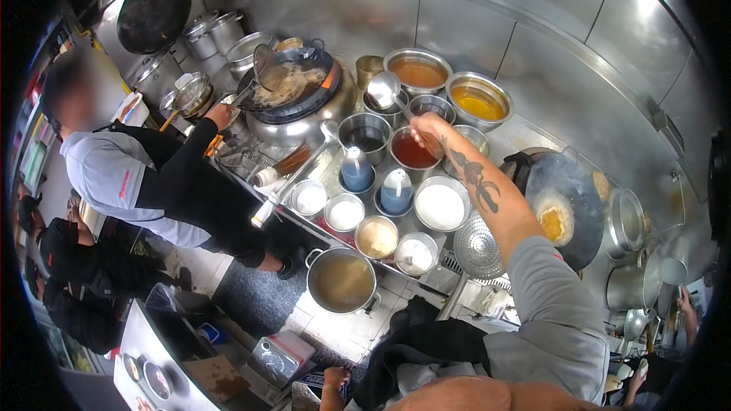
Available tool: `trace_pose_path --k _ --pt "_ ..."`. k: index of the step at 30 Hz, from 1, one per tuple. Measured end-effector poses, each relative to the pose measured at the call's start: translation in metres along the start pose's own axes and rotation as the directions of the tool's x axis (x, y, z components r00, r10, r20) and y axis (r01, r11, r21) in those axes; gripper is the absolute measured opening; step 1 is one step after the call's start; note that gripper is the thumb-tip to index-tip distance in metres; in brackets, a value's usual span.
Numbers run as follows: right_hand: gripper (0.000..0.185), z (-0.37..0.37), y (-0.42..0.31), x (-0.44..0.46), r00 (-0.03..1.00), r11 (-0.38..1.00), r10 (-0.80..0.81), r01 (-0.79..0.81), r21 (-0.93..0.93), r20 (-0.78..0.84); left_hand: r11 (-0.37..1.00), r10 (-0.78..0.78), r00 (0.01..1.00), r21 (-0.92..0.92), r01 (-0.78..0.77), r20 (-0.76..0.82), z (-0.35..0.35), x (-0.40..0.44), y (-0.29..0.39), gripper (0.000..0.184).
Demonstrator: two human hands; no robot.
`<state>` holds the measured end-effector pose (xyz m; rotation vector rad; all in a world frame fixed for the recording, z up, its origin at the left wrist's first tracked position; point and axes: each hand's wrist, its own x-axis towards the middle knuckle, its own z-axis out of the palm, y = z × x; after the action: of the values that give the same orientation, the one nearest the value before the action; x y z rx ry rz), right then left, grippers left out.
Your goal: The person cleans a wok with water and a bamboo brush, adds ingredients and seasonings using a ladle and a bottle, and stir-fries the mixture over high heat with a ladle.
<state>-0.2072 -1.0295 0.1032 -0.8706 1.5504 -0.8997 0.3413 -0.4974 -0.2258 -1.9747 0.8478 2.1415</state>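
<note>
My right hand (pixel 431 128) is closed round a long metal ladle (pixel 384 88), whose wooden end shows below the fist. The ladle's bowl is above the sauce pots at the back, near a tall metal canister (pixel 369 68). Beneath my hand stands a pot of red liquid (pixel 413 154). A pot of dark liquid (pixel 364 134) is to its left. Low in the view, my left hand (pixel 335 377) is curled beside a metal pan (pixel 306 396). What it grips, if anything, I cannot make out.
Bowls of orange liquid (pixel 417 72) and yellow oil (pixel 476 102) stand behind. A wok (pixel 579 205) with egg-like food is right. Squeeze bottles (pixel 396 192), white-filled bowls (pixel 442 207) and a stockpot (pixel 341 280) are nearer. A co-worker (pixel 152 167) works at a bubbling wok (pixel 293 84) left.
</note>
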Motion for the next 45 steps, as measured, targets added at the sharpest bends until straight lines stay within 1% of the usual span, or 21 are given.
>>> trace_pose_path --k 1,4,14,18,20,23,24,26,27,30,31,32,34,36,37,38,41,42,43,44,45 --pt "0.016 -0.002 0.004 0.007 0.999 0.999 0.035 -0.035 0.02 0.022 0.981 0.002 0.994 0.193 0.019 -0.109 0.01 -0.02 0.018 0.03" --pt "0.015 0.005 0.0 -0.02 0.987 0.952 -0.077 0.03 0.306 0.142 0.995 -0.063 0.97 -0.094 0.041 -0.233 0.021 0.008 -0.025 0.031" --pt "0.014 -0.067 0.03 -0.123 0.939 0.717 -0.152 -0.11 0.688 0.309 0.995 -0.095 0.965 -0.033 0.09 -0.246 0.016 0.034 -0.025 0.019" --pt "0.022 -0.128 0.067 -0.231 0.989 0.809 -0.114 0.037 0.586 0.095 0.987 0.114 0.976 0.135 -0.089 -0.185 0.022 0.022 0.001 0.016" --pt "0.021 -0.15 0.094 -0.304 0.973 0.827 -0.16 0.223 0.516 -0.164 0.934 0.285 0.952 0.256 -0.25 -0.113 0.033 0.003 0.013 0.018" --pt "0.031 -0.183 0.135 -0.399 0.931 0.989 -0.13 0.147 0.024 -0.342 0.708 0.611 0.789 0.409 -0.576 0.055 0.073 -0.084 0.064 0.023" --pt "0.041 -0.195 0.163 -0.428 0.923 0.959 -0.24 0.273 0.071 -0.301 0.613 0.709 0.699 0.406 -0.677 0.095 0.091 -0.118 0.082 0.025" --pt "0.048 -0.218 0.221 -0.466 0.793 0.819 -0.413 0.11 -0.563 -0.447 0.475 0.838 0.533 0.324 -0.818 0.118 0.136 -0.176 0.118 0.029" --pt "0.052 -0.226 0.243 -0.486 0.727 0.619 -0.483 -0.111 -0.778 -0.488 0.635 0.772 0.635 0.069 -0.769 -0.024 0.163 -0.191 0.121 0.03" --pt "0.055 -0.283 0.29 -0.509 0.857 0.525 -0.177 -0.333 -0.783 -0.483 0.656 0.754 0.656 0.033 -0.754 -0.013 0.192 -0.144 0.09 0.022" --pt "0.055 -0.298 0.319 -0.509 0.842 0.446 -0.354 -0.23 -0.865 -0.407 0.774 0.631 0.776 0.055 -0.63 0.008 0.189 -0.097 0.073 0.018" --pt "0.054 -0.304 0.331 -0.512 0.839 0.481 -0.337 -0.237 -0.844 -0.428 0.904 0.394 0.917 0.157 -0.398 0.055 0.182 -0.034 0.052 0.017" --pt "0.054 -0.316 0.35 -0.52 0.831 0.542 -0.299 -0.256 -0.8 -0.469 0.948 0.105 0.99 0.292 -0.13 0.099 0.185 0.023 0.036 0.023" --pt "0.053 -0.332 0.371 -0.529 0.835 0.458 -0.394 -0.184 -0.87 -0.384 0.897 0.079 0.987 0.421 -0.133 0.143 0.202 0.009 0.041 0.02" --pt "0.052 -0.34 0.363 -0.537 0.855 0.503 -0.355 -0.167 -0.848 -0.378 0.864 0.068 0.984 0.483 -0.141 0.164 0.209 0.007 0.049 0.02" --pt "0.052 -0.345 0.365 -0.535 0.854 0.533 -0.346 -0.163 -0.83 -0.39 0.667 0.154 0.954 0.685 -0.293 0.258 0.218 0.007 0.06 0.021" --pt "0.051 -0.35 0.388 -0.517 0.838 0.627 -0.332 -0.148 -0.765 -0.434 -0.18 0.28 0.733 0.784 -0.594 0.62 0.241 0.012 0.098 0.024" --pt "0.051 -0.351 0.392 -0.518 0.845 0.669 -0.315 -0.127 -0.733 -0.433 0.15 0.262 0.85 0.851 -0.504 0.457 0.269 -0.036 0.136 0.026" --pt "0.051 -0.351 0.378 -0.529 0.874 0.733 -0.279 -0.073 -0.676 -0.397 0.146 0.393 0.732 0.748 -0.647 0.557 0.274 -0.052 0.157 0.028" --pt "0.049 -0.352 0.367 -0.536 0.89 0.772 -0.253 -0.051 -0.633 -0.38 0.402 0.336 0.876 0.788 -0.466 0.346 0.299 -0.08 0.188 0.03" --pt "0.047 -0.353 0.357 -0.543 0.904 0.809 -0.226 -0.033 -0.586 -0.363 0.598 0.423 0.863 0.63 -0.495 0.276 0.321 -0.113 0.209 0.029"
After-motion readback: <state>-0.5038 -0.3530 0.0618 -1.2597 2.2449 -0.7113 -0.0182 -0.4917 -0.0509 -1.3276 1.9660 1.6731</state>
